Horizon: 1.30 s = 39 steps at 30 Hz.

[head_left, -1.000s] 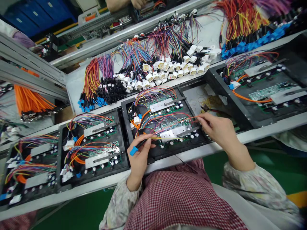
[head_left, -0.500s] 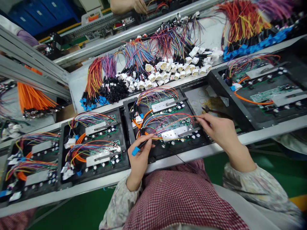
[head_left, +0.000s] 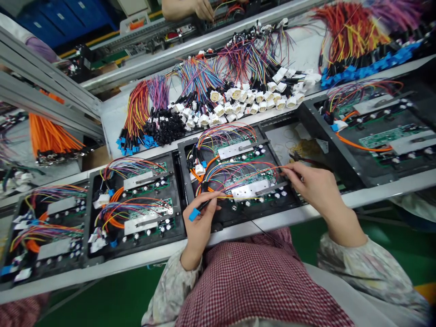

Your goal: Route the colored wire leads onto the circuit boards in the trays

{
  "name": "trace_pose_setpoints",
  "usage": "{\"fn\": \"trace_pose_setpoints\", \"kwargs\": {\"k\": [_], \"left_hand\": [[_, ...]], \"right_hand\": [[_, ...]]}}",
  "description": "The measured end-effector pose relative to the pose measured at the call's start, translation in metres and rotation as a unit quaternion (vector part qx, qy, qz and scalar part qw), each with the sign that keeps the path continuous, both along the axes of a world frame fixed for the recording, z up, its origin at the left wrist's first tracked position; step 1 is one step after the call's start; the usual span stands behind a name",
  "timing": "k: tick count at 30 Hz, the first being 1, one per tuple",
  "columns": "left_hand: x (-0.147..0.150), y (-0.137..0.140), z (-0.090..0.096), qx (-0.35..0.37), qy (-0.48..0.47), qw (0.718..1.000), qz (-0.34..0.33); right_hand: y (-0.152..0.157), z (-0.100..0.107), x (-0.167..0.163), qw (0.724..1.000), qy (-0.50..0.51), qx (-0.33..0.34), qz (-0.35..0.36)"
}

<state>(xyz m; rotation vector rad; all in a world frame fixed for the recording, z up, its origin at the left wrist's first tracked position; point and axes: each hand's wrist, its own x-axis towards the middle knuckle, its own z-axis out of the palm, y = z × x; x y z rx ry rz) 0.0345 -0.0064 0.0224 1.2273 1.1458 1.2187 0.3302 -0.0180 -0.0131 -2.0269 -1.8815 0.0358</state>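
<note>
My left hand [head_left: 199, 225] is closed around a short cable with a blue connector [head_left: 194, 214] at its end, held over the front left of a black tray [head_left: 225, 219]. A yellow wire [head_left: 225, 197] runs right from its fingertips. My right hand [head_left: 315, 186] pinches the end of a red wire [head_left: 272, 164] above the tray's right side. Between the hands lies the tray's nearer circuit board [head_left: 269, 176], with a silver metal plate [head_left: 250, 190] and an arc of coloured wires. The tray's farther board [head_left: 223, 140] also has wires on it.
Similar wired trays stand left [head_left: 136, 247] and right [head_left: 368, 170] along the rail. Behind lie bundles of wires with white connectors [head_left: 235, 94] and blue connectors [head_left: 371, 66]. Orange cables [head_left: 51, 134] hang at left. Pliers [head_left: 303, 159] lie beyond my right hand. A co-worker's hand [head_left: 203, 8] is at the top.
The whole view has shifted slightly to the right. Both hands keep nearly the same place over the tray, with their grips unchanged.
</note>
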Motion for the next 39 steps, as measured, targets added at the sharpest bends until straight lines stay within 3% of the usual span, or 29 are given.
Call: {"fn": "trace_pose_setpoints", "kwargs": {"k": [12,16,18,21,23,26,33,39], "left_hand": [[-0.002,0.000,0.000,-0.004,0.000,1.000,0.004],[0.000,0.000,0.000,-0.004,-0.003,1.000,0.001],[0.002,-0.001,0.001,-0.001,-0.001,1.000,-0.001],[0.005,-0.002,0.003,0.002,-0.008,1.000,-0.003],[0.006,-0.003,0.004,0.003,-0.020,1.000,-0.013],[0.003,-0.005,0.005,-0.005,-0.024,1.000,-0.020],[-0.003,-0.006,-0.006,-0.038,0.014,0.999,0.015],[-0.003,-0.003,-0.011,-0.027,0.016,0.999,0.012]], "right_hand": [[-0.001,0.004,0.001,0.999,-0.026,-0.019,0.005],[-0.009,0.027,-0.021,0.998,0.013,0.054,-0.006],[-0.012,0.039,-0.040,0.994,0.055,0.069,0.057],[-0.011,0.045,-0.070,0.981,0.061,0.026,0.185],[-0.006,0.042,-0.083,0.973,0.094,0.017,0.208],[0.000,0.032,-0.093,0.971,0.148,0.022,0.185],[0.011,0.008,-0.107,0.980,0.082,0.008,0.183],[0.015,-0.001,-0.112,0.983,0.055,0.010,0.173]]}}
